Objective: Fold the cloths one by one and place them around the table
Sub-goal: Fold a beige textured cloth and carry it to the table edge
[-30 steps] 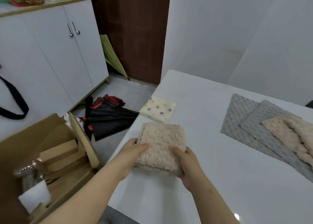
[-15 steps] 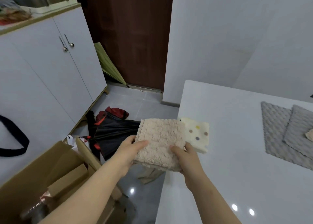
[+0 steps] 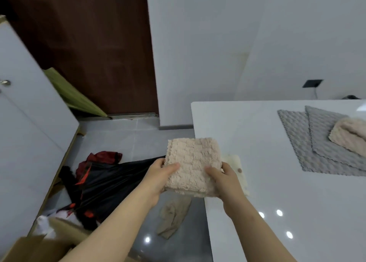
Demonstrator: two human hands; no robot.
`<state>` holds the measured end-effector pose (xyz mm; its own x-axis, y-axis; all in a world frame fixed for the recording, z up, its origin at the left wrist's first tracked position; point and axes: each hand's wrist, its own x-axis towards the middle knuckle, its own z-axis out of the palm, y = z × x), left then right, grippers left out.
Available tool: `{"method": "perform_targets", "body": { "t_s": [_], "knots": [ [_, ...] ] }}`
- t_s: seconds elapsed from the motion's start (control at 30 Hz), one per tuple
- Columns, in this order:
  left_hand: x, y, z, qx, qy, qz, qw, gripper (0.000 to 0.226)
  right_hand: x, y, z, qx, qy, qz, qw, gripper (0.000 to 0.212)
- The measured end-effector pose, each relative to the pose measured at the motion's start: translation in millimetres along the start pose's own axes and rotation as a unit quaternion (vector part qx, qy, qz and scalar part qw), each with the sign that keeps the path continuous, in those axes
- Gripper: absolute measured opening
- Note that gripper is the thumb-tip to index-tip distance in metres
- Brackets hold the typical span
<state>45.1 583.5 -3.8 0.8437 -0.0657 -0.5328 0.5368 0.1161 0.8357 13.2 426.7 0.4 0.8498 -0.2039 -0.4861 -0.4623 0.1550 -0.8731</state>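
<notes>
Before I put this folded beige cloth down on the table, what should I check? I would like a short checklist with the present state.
1. Beige cloth folded square: ok.
2. Left hand and right hand grip its opposite sides: ok.
3. Cloth fully above the table: not ok, half hangs over the floor.
4. Spot under it free: not ok, the dotted cloth lies by the right hand.
5. Floor rag part of the task: cannot tell.
</notes>
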Motion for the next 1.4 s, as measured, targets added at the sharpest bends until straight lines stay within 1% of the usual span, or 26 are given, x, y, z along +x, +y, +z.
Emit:
{"method": "perform_targets", "body": {
  "t_s": [0.13,0.23,0.37,0.53,0.63,0.73,0.83,0.97,1.03,1.17,1.3,1.4],
  "knots": [
    [17,14,18,0.014,-0.051,-0.006,0.999,0.019,4,-12,-14,0.015,0.038,-0.018,0.999,0.027],
    [26,20,35,0.024,-0.074,-0.011,0.997,0.026,6,-18,-28,0.031,0.056,-0.027,0.998,0.026],
    [42,29,50,0.035,-0.093,-0.006,0.995,0.022,15,-25,-36,0.034,0.074,-0.029,0.996,0.031],
    [77,50,59,0.051,-0.118,-0.006,0.992,0.011,43,-38,-32,0.035,0.1,-0.017,0.994,0.03],
    [113,68,58,0.054,-0.132,-0.014,0.99,0.009,70,-52,-21,0.055,0.105,-0.025,0.993,0.029],
    [163,96,53,0.064,-0.158,-0.016,0.985,0.008,112,-70,0,0.07,0.133,-0.034,0.988,0.025],
    [212,132,45,0.097,-0.181,-0.013,0.979,0.02,158,-91,28,0.092,0.168,-0.034,0.981,0.017],
    [269,177,32,0.141,-0.198,-0.011,0.97,0.021,210,-113,69,0.123,0.201,-0.014,0.972,0.017],
    [293,193,31,0.155,-0.211,-0.016,0.965,0.023,233,-123,80,0.13,0.218,-0.004,0.967,0.013],
    [335,214,37,0.178,-0.223,-0.033,0.958,0.029,276,-141,89,0.135,0.241,0.01,0.961,0.008],
    [379,229,57,0.198,-0.221,-0.039,0.954,0.028,321,-157,84,0.156,0.254,0.017,0.954,0.008],
    [413,239,85,0.21,-0.228,-0.04,0.95,0.028,357,-169,66,0.171,0.265,0.013,0.949,0.02]
  ]
}}
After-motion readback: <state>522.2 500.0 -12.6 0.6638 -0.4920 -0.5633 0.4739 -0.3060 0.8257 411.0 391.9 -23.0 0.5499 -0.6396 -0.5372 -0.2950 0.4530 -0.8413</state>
